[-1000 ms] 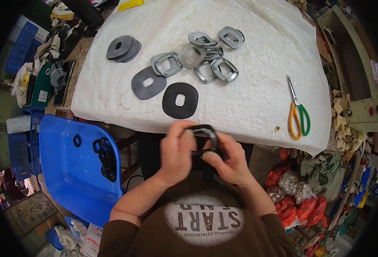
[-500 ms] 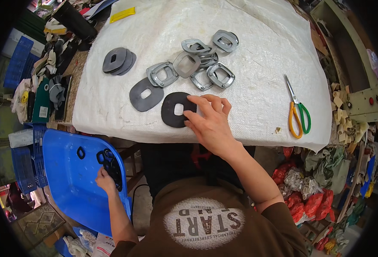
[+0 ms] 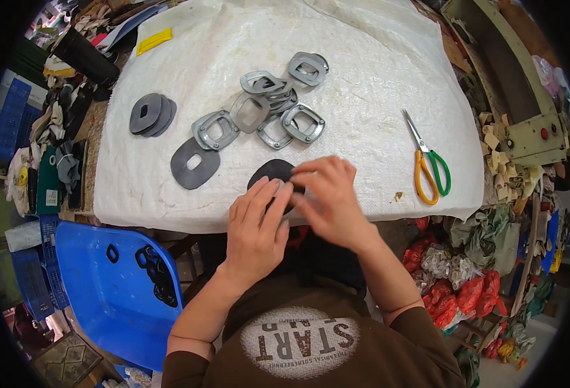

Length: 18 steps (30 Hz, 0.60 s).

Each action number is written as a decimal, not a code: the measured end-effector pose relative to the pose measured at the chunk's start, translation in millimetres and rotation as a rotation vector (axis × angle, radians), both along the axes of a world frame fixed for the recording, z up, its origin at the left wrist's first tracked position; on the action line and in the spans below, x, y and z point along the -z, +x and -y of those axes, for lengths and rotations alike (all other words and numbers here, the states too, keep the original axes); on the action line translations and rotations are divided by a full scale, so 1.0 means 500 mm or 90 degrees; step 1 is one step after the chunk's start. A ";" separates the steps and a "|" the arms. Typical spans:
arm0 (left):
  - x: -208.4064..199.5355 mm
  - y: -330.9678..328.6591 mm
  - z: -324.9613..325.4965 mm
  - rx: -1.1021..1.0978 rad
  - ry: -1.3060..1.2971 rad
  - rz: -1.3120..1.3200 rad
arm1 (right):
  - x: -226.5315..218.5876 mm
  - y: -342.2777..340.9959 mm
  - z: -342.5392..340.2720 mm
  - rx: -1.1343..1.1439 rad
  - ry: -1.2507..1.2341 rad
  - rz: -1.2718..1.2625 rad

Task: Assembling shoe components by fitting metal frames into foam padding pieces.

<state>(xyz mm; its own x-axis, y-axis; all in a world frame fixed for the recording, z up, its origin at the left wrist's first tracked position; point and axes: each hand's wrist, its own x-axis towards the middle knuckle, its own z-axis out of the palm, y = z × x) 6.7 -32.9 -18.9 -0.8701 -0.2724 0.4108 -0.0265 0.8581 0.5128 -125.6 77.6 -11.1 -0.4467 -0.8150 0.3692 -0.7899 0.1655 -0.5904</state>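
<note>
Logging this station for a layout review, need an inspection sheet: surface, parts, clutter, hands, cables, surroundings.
Surface: white cover, wrinkled toward the far side; small scrap near the front edge.
Parts: black pad partly hidden by the hands; grey pad to its left, grey pad stack farther out; metal frames loosely heaped beyond.
Clutter: scissors at right, tips pointing away; yellow strip at far left.
Hands: left hand and right hand close together at the black pad; grip unclear.
Cables: nothing seen clearly.
Surroundings: blue tub lower left, holding black rings; red bags lower right.
</note>
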 end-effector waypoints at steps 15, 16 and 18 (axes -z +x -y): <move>0.021 -0.032 -0.004 0.080 -0.012 0.091 | 0.052 -0.142 0.029 0.221 -0.140 0.234; 0.023 -0.035 -0.003 0.079 -0.011 0.089 | 0.049 -0.140 0.018 0.271 -0.161 0.300; 0.030 -0.040 -0.003 0.112 -0.018 0.077 | 0.045 -0.127 -0.009 0.369 -0.198 0.434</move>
<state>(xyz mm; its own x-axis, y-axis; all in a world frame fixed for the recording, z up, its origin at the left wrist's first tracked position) -13.4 -31.5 -34.0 -0.9466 -0.1017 0.3061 0.0650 0.8693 0.4900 -189.3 82.0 -33.3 -0.9509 -0.3067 0.0422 -0.1019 0.1815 -0.9781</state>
